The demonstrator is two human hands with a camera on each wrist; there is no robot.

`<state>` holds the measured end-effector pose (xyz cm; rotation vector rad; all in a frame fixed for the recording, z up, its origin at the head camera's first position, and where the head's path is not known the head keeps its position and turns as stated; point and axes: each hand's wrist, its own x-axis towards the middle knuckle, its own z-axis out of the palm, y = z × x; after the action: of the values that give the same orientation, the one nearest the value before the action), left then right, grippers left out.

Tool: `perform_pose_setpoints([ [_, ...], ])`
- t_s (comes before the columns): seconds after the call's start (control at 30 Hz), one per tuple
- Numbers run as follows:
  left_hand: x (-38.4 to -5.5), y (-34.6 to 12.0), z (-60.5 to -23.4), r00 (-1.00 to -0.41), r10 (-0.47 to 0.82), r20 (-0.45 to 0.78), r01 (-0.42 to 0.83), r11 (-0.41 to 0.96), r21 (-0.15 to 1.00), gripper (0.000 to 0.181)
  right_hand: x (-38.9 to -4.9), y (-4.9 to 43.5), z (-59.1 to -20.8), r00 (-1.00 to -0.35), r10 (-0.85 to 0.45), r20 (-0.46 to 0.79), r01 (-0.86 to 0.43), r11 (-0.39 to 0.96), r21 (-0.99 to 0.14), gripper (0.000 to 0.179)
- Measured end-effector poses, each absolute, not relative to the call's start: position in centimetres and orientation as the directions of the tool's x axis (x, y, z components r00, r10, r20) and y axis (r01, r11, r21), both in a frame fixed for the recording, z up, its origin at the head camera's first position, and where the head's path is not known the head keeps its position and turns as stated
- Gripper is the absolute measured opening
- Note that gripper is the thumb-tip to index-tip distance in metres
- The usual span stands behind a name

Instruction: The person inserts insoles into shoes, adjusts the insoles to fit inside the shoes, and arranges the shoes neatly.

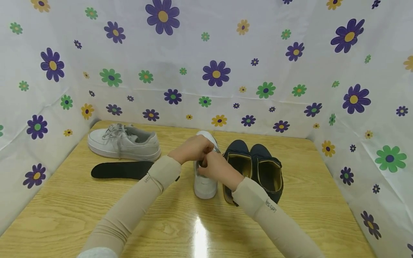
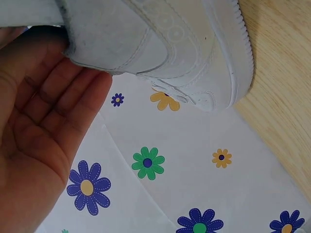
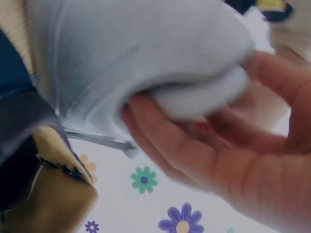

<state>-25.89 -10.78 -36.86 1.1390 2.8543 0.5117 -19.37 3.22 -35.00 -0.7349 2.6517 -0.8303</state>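
A white sneaker (image 1: 205,189) stands on the table with its heel toward me, both hands at its opening. My left hand (image 1: 196,147) is at the front part of the opening, its fingers curled. In the left wrist view those fingers (image 2: 82,97) reach up at the shoe's collar, their tips partly hidden. From the right, my right hand (image 1: 221,167) grips the collar. The right wrist view shows its fingers (image 3: 160,131) tucked into the opening and the thumb on the sneaker's (image 3: 160,43) outer rim. What lies inside the shoe is hidden.
Another white sneaker (image 1: 142,149) with laces lies back left. In front of it is a black insole (image 1: 119,170), partly behind my left forearm. Two dark navy shoes (image 1: 238,146) with tan lining stand close on the right. A flower-printed cloth (image 1: 193,46) walls the wooden table (image 1: 306,200).
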Motion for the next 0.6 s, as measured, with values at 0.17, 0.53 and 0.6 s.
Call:
perform_pose_setpoints([
  [0.17, -25.8, -10.7, -36.8, -0.723, 0.683, 0.107, 0.676, 0.666, 0.315, 0.022, -18.9, 4.2, -33.6, -0.809, -0.571, -0.141, -0.415, 0.724, -0.552, 0.028],
  [0.53, -25.9, -10.6, -36.7, -0.731, 0.673, 0.112, 0.67, 0.677, 0.306, 0.024, -18.7, 4.0, -33.6, -0.819, -0.574, -0.015, -0.508, 0.735, -0.449, 0.007],
  [0.6, -25.9, -10.6, -36.7, -0.733, 0.672, 0.107, 0.667, 0.679, 0.307, 0.026, -18.8, 3.8, -33.8, -0.814, -0.581, -0.008, -0.519, 0.733, -0.44, 0.007],
])
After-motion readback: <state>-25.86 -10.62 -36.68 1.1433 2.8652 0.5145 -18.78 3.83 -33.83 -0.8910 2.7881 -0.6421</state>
